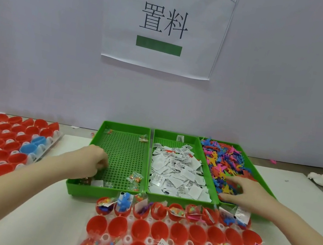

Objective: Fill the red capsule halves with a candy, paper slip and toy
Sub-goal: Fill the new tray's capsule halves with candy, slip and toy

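Head view: your left hand (96,159) curls inside the candy tray (126,131); right of it, your right hand (245,193) lies spread on toys (225,161)

My packing bench in a small assembly workshop

A printed station sign (167,22) hangs before me; green sorting trays (127,129) and racks of red capsule halves (197,234) cover the table.

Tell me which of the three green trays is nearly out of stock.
The left green tray, the one for candy: only a few candy packets lie on its perforated floor, while the middle tray is heaped with paper slips and the right tray with toys.
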`<state>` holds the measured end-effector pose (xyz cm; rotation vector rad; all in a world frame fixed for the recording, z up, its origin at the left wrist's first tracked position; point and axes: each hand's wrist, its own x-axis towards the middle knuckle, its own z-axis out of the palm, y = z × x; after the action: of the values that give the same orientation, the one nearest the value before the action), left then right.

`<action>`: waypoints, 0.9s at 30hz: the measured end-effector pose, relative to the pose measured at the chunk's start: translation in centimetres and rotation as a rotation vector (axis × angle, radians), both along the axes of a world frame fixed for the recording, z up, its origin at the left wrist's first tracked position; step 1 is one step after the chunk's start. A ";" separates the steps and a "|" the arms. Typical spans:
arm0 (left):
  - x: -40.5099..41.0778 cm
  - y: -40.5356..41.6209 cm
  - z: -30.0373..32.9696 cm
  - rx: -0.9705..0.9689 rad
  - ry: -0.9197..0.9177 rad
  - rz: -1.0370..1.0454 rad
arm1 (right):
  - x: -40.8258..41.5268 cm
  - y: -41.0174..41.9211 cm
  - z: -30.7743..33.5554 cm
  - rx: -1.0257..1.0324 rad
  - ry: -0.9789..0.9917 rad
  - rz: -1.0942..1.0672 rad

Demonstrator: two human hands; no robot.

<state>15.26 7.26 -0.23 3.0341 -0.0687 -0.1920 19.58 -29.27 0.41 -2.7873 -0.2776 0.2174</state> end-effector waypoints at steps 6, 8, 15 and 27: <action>-1.8 0.1 -0.1 -0.109 -0.263 0.040 | 0.3 0.7 -0.4 0.060 -0.166 -0.047; -3.0 -0.3 0.3 -0.245 -0.430 0.067 | 0.0 0.7 -0.2 0.092 -0.229 -0.063; -9.5 -3.1 2.1 -0.737 -0.755 0.125 | -0.5 0.5 0.7 0.247 -0.302 -0.209; -17.5 -6.5 2.3 -1.364 -0.717 0.317 | -2.9 1.3 1.9 0.395 -0.345 -0.187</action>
<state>-2.19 0.79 2.10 1.5832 0.1618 0.6776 16.73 -27.98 2.33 -2.4222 -0.1206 -0.3317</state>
